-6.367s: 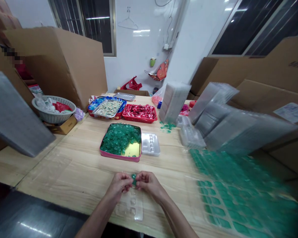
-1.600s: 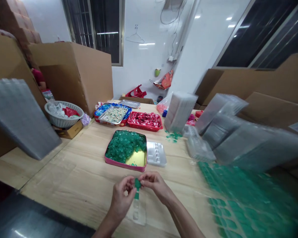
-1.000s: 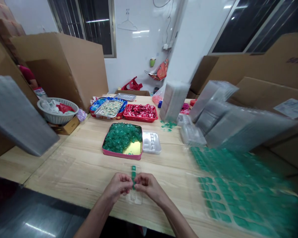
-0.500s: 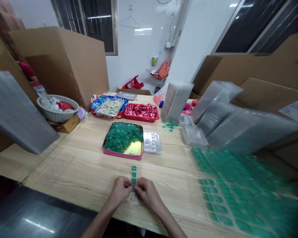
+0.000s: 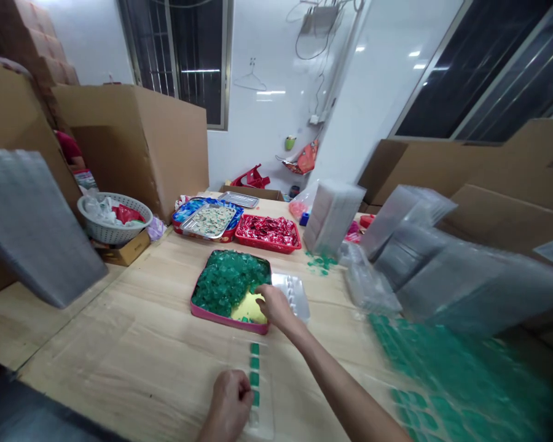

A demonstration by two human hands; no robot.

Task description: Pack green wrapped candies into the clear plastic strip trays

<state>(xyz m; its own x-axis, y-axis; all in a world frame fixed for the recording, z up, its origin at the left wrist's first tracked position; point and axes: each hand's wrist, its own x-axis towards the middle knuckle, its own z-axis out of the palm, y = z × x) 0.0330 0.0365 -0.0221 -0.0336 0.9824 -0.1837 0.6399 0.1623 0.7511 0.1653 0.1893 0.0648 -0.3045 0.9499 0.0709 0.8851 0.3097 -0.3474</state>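
Observation:
A clear plastic tray [image 5: 266,405] lies in front of me on the wooden table, with a column of several small green squares [image 5: 254,363] in it. My left hand [image 5: 228,399] is closed at the tray's left side, fingers curled by the lower squares; what they hold, if anything, is hidden. Reaching forward, my right hand [image 5: 275,306] is over the right part of a pink-rimmed tin [image 5: 230,321], thumb and forefinger apart. Glossy green pieces [image 5: 228,276] are heaped in this tin, and its yellow bottom shows at the near right.
Behind the tin stand a red tray [image 5: 271,245] of red-wrapped pieces and a metal tray [image 5: 209,221] of pale pieces. Filled green sheets [image 5: 442,368] spread at right, below stacked clear trays [image 5: 332,215]. A white plastic tray [image 5: 299,294] adjoins the tin. A basket [image 5: 115,230] stands left.
My right hand has left the clear tray and moved forward to the tin of green pieces. My left hand stays by the tray. The whole view has tilted upward a little.

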